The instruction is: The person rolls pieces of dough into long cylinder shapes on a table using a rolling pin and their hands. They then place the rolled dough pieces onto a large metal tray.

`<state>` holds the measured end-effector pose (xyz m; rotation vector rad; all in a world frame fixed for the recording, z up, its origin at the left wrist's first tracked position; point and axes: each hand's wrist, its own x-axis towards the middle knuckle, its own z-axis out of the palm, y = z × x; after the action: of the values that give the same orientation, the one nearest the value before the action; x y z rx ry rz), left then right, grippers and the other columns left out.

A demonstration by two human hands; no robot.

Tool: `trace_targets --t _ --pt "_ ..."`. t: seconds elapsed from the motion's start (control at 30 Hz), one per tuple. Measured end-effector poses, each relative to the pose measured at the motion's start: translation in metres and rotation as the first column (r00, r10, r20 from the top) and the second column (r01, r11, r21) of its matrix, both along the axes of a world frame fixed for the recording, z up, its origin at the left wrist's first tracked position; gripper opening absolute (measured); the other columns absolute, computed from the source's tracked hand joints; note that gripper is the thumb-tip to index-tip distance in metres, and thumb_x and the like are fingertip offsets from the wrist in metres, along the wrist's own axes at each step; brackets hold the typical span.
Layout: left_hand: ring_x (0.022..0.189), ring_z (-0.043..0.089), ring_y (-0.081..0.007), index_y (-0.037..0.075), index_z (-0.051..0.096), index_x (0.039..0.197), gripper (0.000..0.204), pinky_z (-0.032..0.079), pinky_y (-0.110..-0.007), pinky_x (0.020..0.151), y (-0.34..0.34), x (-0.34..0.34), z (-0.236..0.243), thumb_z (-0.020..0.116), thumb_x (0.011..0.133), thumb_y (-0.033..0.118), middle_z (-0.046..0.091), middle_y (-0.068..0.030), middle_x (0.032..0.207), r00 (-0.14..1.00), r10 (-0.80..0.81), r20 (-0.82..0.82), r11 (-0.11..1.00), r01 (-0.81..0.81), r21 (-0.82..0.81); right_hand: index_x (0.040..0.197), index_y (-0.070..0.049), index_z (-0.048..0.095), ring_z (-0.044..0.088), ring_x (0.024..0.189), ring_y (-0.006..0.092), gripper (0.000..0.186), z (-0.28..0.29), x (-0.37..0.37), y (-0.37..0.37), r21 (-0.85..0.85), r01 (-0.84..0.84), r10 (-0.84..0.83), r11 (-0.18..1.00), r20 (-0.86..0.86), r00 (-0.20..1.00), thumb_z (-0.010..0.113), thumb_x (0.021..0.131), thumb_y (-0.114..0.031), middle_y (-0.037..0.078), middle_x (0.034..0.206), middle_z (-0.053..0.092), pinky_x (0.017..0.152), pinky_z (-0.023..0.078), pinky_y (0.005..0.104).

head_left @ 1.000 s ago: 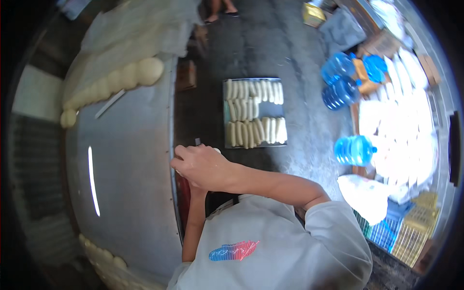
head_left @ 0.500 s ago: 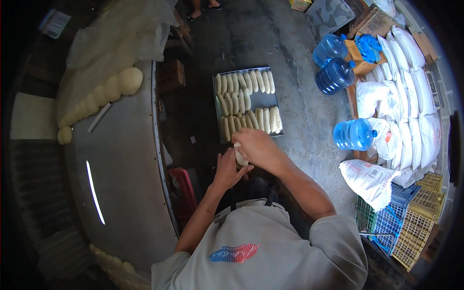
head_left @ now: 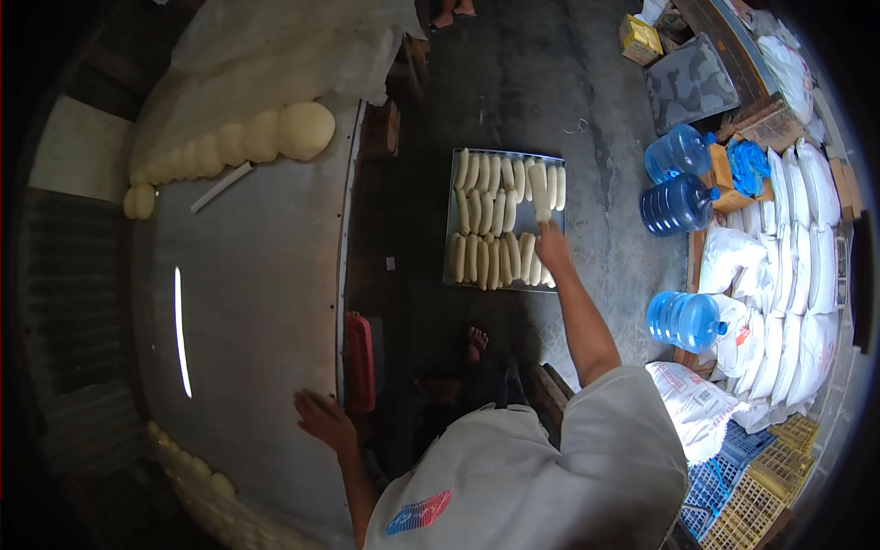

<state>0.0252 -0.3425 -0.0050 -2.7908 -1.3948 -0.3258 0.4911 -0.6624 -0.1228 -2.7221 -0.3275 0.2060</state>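
My right hand [head_left: 550, 240] reaches over a metal tray [head_left: 559, 286] on the floor, gripping one end of a pale dough roll [head_left: 540, 191] held above the rows of similar rolls [head_left: 472, 258]. My left hand [head_left: 323, 419] is open, fingers spread, on or just over the near right edge of the metal table [head_left: 247, 302]. Rows of pale round dough balls [head_left: 307, 130] lie along the table's far part, partly under a translucent cloth [head_left: 275, 37], beside a thin white stick [head_left: 221, 187].
At right are blue water jugs [head_left: 676, 203], stacked white sacks [head_left: 793, 257], plastic crates [head_left: 770, 467] and a cardboard box [head_left: 731, 174]. A red plastic container [head_left: 358, 362] sits beside the table. Another person's feet [head_left: 449, 16] show at the top edge.
My hands have parted: the right moved forward over the tray with the roll, while the left let go and moved left to the table's edge, fingers spread. The view has also shifted.
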Motion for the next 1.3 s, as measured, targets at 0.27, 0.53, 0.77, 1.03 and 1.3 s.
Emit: trace_targets --t 0.27,0.53,0.77,1.03,1.3 --pt "0.136 0.031 -0.0364 0.003 0.033 0.142 0.058 0.024 -0.060 0.106 -0.002 0.006 0.009 0.032 0.100 0.044 0.032 -0.0193 0.147 0.990 0.095 -0.105 0.995 -0.090 0.046 0.110 -0.002 0.060 0.058 0.108 0.0378 0.039 -0.098 -0.174 -0.022 -0.199 0.048 -0.166 0.979 -0.636 0.754 0.063 0.079 -0.025 0.023 0.112 0.062 0.093 0.047 0.0470" --pt "0.136 0.031 -0.0372 0.002 0.034 0.140 0.057 0.023 -0.060 0.107 0.000 0.009 0.010 0.033 0.100 0.043 0.032 -0.0199 0.147 0.997 0.070 -0.046 0.997 -0.067 0.047 0.109 -0.005 0.065 0.060 0.105 0.0363 0.046 -0.099 -0.183 0.001 -0.153 0.036 -0.132 0.988 -0.682 0.720 0.068 0.075 -0.035 0.021 0.110 0.064 0.091 0.048 0.0440" --pt "0.137 0.029 -0.0368 0.002 0.034 0.141 0.058 0.021 -0.059 0.109 -0.003 0.013 0.011 0.036 0.099 0.042 0.031 -0.0199 0.147 0.996 0.086 0.021 0.996 -0.087 0.037 0.104 -0.003 0.066 0.062 0.100 0.0384 0.048 -0.069 -0.135 0.033 0.010 -0.070 0.065 0.998 -0.515 0.855 0.060 0.080 -0.044 0.023 0.105 0.065 0.086 0.049 0.0457" --pt "0.139 0.021 -0.0422 0.001 0.034 0.141 0.066 0.008 -0.068 0.107 0.011 -0.010 0.012 0.051 0.091 0.041 0.026 -0.0245 0.148 0.991 0.019 0.131 0.976 0.010 -0.217 0.103 0.000 0.065 0.065 0.089 0.0357 0.034 -0.031 -0.158 0.088 0.116 -0.037 0.061 0.993 -0.209 0.976 0.058 0.081 -0.025 0.021 0.093 0.068 0.078 0.051 0.0436" --pt "0.140 0.016 -0.0425 0.000 0.035 0.140 0.070 0.000 -0.070 0.105 0.137 -0.026 0.051 0.058 0.085 0.037 0.022 -0.0261 0.149 0.867 0.410 0.281 0.881 -0.297 -0.369 0.120 -0.003 0.055 0.056 0.102 0.0309 0.037 0.158 -0.081 0.303 0.506 -0.356 0.123 0.785 0.435 0.892 0.057 0.083 -0.001 0.018 0.117 0.055 0.081 0.047 0.0383"
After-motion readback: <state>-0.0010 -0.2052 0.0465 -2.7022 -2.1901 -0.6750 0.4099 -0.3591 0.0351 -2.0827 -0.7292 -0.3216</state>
